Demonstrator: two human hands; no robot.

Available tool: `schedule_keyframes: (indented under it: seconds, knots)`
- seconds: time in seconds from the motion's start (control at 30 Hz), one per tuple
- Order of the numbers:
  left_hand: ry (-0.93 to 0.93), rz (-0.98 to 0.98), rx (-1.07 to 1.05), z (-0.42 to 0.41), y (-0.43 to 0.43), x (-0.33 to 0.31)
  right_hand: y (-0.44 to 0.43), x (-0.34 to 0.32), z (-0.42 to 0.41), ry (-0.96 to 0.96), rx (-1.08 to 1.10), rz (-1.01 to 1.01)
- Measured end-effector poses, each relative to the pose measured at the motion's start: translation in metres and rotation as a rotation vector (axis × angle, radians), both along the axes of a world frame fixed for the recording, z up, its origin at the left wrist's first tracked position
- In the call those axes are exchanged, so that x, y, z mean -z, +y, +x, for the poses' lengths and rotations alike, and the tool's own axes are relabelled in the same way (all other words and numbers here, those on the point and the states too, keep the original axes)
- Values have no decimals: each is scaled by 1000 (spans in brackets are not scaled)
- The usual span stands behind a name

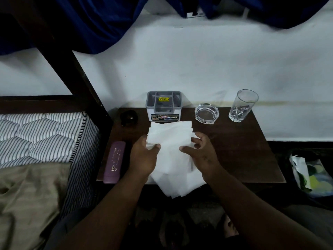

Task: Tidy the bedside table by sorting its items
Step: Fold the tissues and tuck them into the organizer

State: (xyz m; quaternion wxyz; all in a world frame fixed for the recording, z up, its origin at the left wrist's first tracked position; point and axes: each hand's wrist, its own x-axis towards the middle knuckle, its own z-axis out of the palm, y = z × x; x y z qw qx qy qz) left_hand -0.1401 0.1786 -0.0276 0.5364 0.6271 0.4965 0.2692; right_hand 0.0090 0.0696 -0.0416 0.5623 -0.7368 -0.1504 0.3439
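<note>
A loose stack of white paper tissues [171,138] lies in the middle of the dark wooden bedside table [243,150] and hangs over its front edge. My left hand [144,157] pinches the stack's left side between thumb and fingers. My right hand [201,154] rests on the stack's right side with its fingers curled against the sheets. Behind the tissues stands a grey and white organiser box [164,106] with open compartments. A purple case [114,162] lies along the table's left edge.
A glass ashtray [206,113] and a tall drinking glass [243,105] stand at the back right. A small dark round object [128,117] sits back left. The bed with striped mattress [45,138] borders the left; a bag [311,175] lies on the floor right.
</note>
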Motion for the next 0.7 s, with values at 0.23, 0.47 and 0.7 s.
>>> schedule_keyframes:
  seconds: [0.23,0.47,0.7]
  knots:
    - [-244,-290,36,-5,-6,-5,-6,-14,3,211,-26,204]
    - [-364,-580,89,-4,-16,-21,-4,-15,5,214,65,164]
    - [-272,-638,125,-5,-42,-8,0,-14,12,314,364,230]
